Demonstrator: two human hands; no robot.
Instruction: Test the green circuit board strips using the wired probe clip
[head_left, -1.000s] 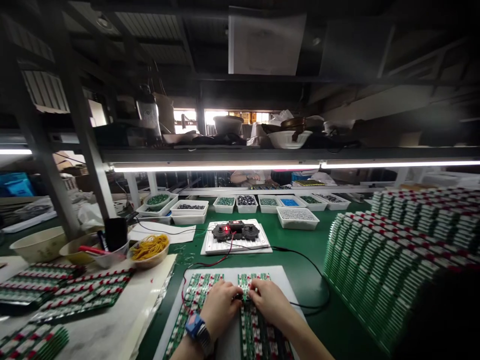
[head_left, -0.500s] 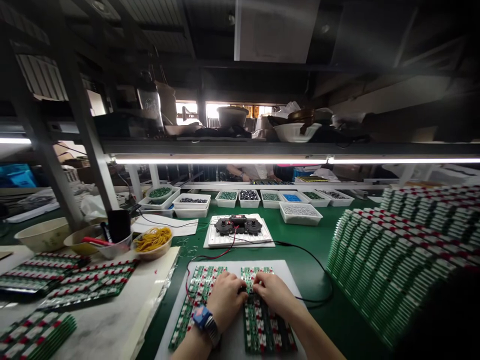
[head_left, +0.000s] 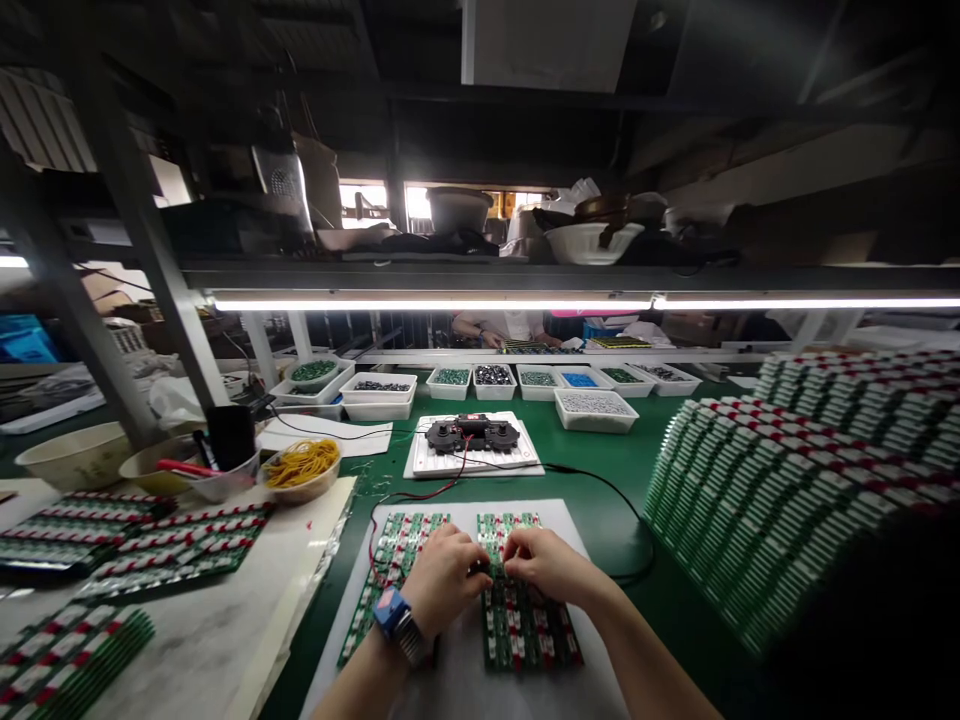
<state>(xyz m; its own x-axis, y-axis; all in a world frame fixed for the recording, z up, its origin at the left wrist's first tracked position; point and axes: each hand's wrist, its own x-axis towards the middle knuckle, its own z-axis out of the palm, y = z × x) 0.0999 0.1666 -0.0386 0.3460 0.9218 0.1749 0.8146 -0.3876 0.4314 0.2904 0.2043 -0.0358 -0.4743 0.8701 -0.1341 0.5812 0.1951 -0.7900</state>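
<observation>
From afar I note left hand (head_left: pixel 448 578) and right hand (head_left: pixel 553 566) with fingers (head_left: pixel 470 552) curled in, hold unclear, over the right circuit panel (head_left: pixel 529 635), likely laid flat on the white sheet (head_left: pixel 459 690) for two-handed access.

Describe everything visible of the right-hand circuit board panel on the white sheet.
The right-hand circuit board panel is green and roughly rectangular, with repeated rows of small white and red parts and darker areas toward its lower right. It lies on the white sheet, a gap separating it from a similar panel. The right hand covers some of it; the left hand is at its left edge. Fingertip contact is unclear.
</observation>
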